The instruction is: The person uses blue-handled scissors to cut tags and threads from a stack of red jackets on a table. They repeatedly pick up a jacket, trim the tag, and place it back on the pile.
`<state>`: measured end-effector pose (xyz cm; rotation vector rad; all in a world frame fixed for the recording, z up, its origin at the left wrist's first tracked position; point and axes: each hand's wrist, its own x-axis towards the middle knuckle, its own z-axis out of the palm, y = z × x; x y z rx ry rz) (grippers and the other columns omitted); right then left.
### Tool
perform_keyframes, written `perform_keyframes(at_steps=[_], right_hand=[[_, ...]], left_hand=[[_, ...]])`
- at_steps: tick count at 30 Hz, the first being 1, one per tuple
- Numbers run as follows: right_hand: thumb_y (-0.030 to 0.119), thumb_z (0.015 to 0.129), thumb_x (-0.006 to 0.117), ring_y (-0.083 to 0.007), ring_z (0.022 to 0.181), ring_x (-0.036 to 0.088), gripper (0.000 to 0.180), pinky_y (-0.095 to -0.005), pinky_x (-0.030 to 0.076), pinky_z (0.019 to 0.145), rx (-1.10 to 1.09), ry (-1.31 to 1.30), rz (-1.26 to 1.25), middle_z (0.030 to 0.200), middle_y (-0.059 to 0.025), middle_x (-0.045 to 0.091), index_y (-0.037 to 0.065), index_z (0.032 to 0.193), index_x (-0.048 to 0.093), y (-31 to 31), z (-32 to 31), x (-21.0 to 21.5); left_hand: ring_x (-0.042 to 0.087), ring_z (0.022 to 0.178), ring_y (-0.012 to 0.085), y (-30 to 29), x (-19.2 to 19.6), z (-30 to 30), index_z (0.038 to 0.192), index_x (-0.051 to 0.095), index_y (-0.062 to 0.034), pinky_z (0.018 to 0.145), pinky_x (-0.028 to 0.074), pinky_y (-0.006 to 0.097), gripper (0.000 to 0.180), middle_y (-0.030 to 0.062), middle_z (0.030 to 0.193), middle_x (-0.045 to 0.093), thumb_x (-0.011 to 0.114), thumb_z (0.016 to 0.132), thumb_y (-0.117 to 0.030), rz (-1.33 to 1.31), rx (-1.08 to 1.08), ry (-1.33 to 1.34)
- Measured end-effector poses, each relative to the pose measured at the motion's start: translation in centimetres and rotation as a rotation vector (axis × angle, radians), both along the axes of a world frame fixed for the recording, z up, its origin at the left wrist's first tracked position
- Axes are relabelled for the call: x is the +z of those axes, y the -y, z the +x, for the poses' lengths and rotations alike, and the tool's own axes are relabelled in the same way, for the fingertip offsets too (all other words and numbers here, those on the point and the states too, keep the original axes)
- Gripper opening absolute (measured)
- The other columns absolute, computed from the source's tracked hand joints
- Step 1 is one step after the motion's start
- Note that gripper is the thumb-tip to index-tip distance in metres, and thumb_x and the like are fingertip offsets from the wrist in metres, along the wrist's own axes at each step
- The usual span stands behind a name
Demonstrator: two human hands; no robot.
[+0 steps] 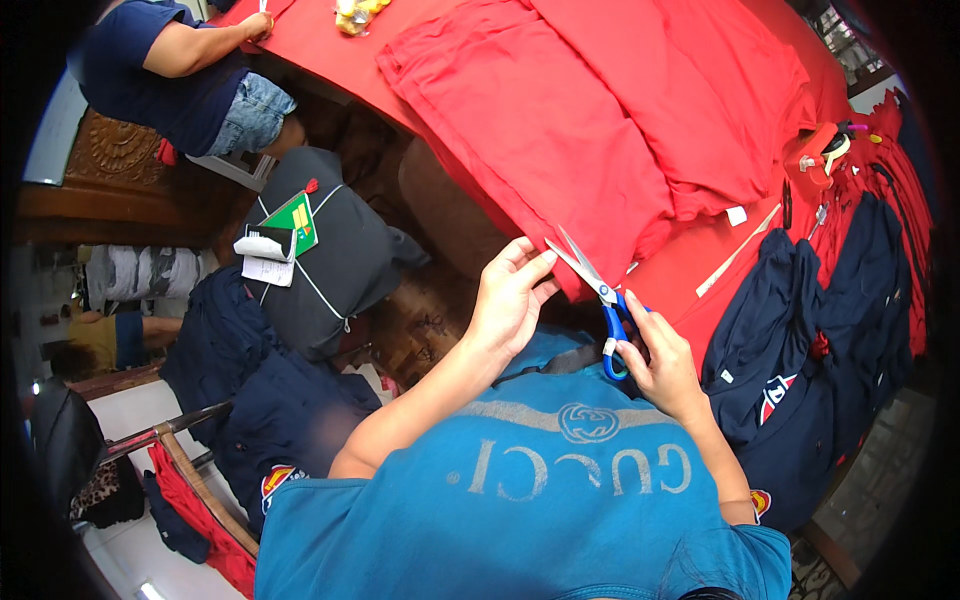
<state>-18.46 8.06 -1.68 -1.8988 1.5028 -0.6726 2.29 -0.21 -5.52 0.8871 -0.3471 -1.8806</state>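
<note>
A folded pile of red cloth [540,150] lies on the table before me, its near corner hanging close to my body. My left hand [505,305] is closed on the edge of this corner, pinching it between thumb and fingers. In my right hand [662,368] are scissors [613,335] with blue handles. Their silver blades are spread apart and point up and left, over the cloth edge just beside my left fingertips. Whether the blades have the fabric between them, I cannot tell.
Navy garments [765,325] and a red tape dispenser [817,158] are at the right. A pale strip [738,250] lies on the red table surface. Left stands a dark bundle [345,265] tied with white string, under a green booklet [298,222]. Another person [165,75] stands at upper left.
</note>
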Motion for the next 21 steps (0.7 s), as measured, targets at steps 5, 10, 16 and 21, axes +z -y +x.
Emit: perform_keyframes(at_steps=[5,10,16,21], right_hand=[[0.005,0.083,0.067,-0.0204,0.063,0.059,0.059,-0.0314,0.049,0.060,0.040,0.048,-0.099,0.085,-0.0136,0.057,0.000,0.138,0.045,1.6,0.7,0.2],[0.004,0.085,0.065,-0.0238,0.068,0.058,0.057,-0.0330,0.048,0.064,0.028,0.085,-0.062,0.086,-0.0152,0.057,0.000,0.138,0.045,2.2,1.0,0.4],[0.005,0.085,0.065,-0.0269,0.072,0.057,0.055,-0.0334,0.048,0.069,0.003,0.144,0.051,0.086,-0.0169,0.057,-0.001,0.137,0.046,2.1,0.5,0.4],[0.005,0.085,0.065,-0.0273,0.073,0.058,0.055,-0.0334,0.048,0.071,0.008,0.137,-0.015,0.087,-0.0172,0.058,-0.001,0.136,0.046,2.2,0.6,0.6]], left_hand=[[0.062,0.098,0.0163,0.1,1.8,0.2,0.117,0.057,-0.0018,0.083,0.054,0.033,0.026,0.0090,0.109,0.063,0.058,0.091,-0.001,-0.120,-0.081,0.149],[0.062,0.097,0.0165,0.4,1.9,0.3,0.119,0.056,-0.0020,0.083,0.054,0.033,0.028,0.0091,0.108,0.063,0.058,0.090,0.001,-0.139,-0.097,0.136],[0.063,0.098,0.0174,0.6,2.0,0.4,0.120,0.056,-0.0021,0.084,0.054,0.034,0.030,0.0093,0.108,0.064,0.058,0.090,0.001,-0.137,-0.115,0.120],[0.063,0.100,0.0178,0.8,2.0,0.3,0.121,0.055,-0.0020,0.085,0.053,0.034,0.031,0.0100,0.111,0.064,0.058,0.090,0.001,-0.152,-0.134,0.125]])
